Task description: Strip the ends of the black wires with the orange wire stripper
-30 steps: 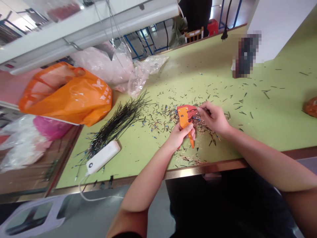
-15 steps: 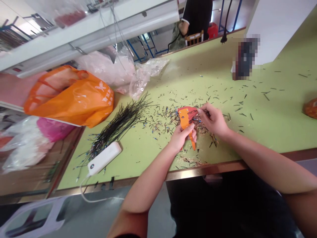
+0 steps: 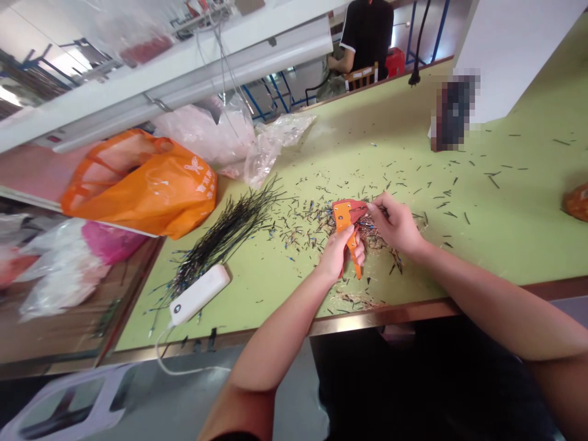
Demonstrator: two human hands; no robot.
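Note:
My left hand [image 3: 337,254] is wrapped round the handles of an orange and red wire stripper [image 3: 345,218] held over the green table [image 3: 496,233]. My right hand [image 3: 397,224] is pinched on a thin wire at the stripper's red jaws. Under both hands lies a heap of short cut wire bits [image 3: 374,239]. A bundle of long black wires [image 3: 225,236] lies to the left of the hands.
A white power bank [image 3: 198,294] with a cable lies near the table's front edge. An orange plastic bag [image 3: 147,187] and clear bags [image 3: 271,144] sit at the back left. Loose wire scraps are scattered over the table. Another person [image 3: 365,33] sits beyond the far edge.
The view has shifted slightly; my left hand has closed tighter on the stripper's handles. My right hand stays at the jaws.

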